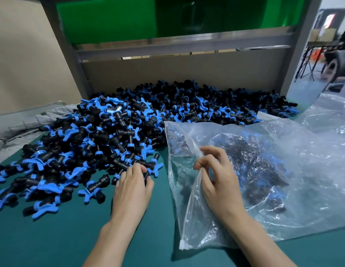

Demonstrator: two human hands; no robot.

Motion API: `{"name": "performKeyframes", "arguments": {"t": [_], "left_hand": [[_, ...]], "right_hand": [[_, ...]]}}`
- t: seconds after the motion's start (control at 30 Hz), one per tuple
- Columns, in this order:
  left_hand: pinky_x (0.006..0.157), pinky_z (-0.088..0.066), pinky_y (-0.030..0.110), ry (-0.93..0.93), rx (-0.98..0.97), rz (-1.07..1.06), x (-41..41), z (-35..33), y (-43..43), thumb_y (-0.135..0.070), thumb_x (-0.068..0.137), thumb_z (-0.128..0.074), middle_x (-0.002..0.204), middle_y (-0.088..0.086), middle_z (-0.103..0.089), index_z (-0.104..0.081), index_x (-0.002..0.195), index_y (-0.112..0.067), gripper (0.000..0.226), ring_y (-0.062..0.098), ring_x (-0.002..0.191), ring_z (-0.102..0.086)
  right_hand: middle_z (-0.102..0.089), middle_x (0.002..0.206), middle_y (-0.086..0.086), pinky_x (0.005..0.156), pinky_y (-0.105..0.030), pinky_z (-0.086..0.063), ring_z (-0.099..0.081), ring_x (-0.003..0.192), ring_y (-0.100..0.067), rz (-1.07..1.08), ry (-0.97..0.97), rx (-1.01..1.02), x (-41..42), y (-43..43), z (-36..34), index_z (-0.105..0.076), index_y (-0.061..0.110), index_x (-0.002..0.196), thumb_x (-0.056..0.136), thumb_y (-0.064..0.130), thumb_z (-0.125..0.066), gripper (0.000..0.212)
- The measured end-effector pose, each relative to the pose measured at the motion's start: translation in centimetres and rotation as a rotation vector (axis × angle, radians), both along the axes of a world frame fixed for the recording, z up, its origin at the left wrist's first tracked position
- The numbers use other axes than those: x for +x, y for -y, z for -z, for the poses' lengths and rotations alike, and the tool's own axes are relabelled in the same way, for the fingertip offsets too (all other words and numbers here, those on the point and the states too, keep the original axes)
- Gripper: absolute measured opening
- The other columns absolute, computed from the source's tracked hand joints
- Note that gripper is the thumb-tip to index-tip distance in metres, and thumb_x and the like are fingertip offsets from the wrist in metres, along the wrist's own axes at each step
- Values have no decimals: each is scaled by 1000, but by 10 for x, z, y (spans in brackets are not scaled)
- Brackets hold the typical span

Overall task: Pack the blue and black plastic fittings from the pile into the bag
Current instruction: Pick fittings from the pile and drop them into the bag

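Observation:
A large pile of blue and black plastic fittings [113, 135] spreads over the green table top from the left edge to the back right. My left hand [132, 186] lies at the pile's near edge, its fingers curled round a few fittings [148, 171]. A clear zip bag [254, 170] lies to the right of the pile with several fittings inside it. My right hand [218, 178] pinches the bag's zip edge and holds the mouth up, facing the pile.
The green table top [42, 237] runs to the near edge. A grey cloth [23, 124] lies at the far left. More clear plastic bags [330, 116] lie at the far right. A grey metal frame with a cardboard panel [177, 72] stands behind the pile.

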State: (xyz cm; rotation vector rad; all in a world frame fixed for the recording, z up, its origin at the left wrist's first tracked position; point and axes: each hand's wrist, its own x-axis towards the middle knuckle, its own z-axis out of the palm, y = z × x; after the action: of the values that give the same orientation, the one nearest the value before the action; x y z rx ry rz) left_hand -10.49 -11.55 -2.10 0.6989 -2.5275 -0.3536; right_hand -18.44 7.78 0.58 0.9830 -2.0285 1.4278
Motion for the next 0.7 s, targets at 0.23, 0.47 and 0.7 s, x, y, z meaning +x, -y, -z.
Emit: {"name": "performKeyframes", "arguments": {"t": [0.23, 0.47, 0.7], "left_hand": [[50, -40, 13, -500, 520, 36, -4, -16, 4, -37, 98, -51, 75, -13, -61, -59, 97, -30, 11, 1, 60, -53], [58, -47, 21, -774, 1689, 35, -8, -30, 9, -17, 97, -58, 69, 0, -63, -60, 92, -9, 10, 7, 60, -57], [66, -42, 25, -796, 2242, 170, -3, -32, 13, -8, 100, -39, 78, 7, -56, -55, 102, -2, 17, 13, 68, -49]], "right_hand": [[-52, 117, 2, 81, -40, -52, -57, 109, -11, 12, 26, 13, 2, -1, 0, -61, 14, 82, 88, -7, -54, 23], [-52, 117, 4, 80, -30, -49, -57, 110, -10, 26, 30, 22, 2, 0, 0, -61, 15, 83, 88, -6, -56, 22], [-53, 115, 2, 77, -31, -48, -56, 113, -12, 37, 19, 18, 2, 1, 0, -62, 13, 82, 87, -9, -56, 23]]}}
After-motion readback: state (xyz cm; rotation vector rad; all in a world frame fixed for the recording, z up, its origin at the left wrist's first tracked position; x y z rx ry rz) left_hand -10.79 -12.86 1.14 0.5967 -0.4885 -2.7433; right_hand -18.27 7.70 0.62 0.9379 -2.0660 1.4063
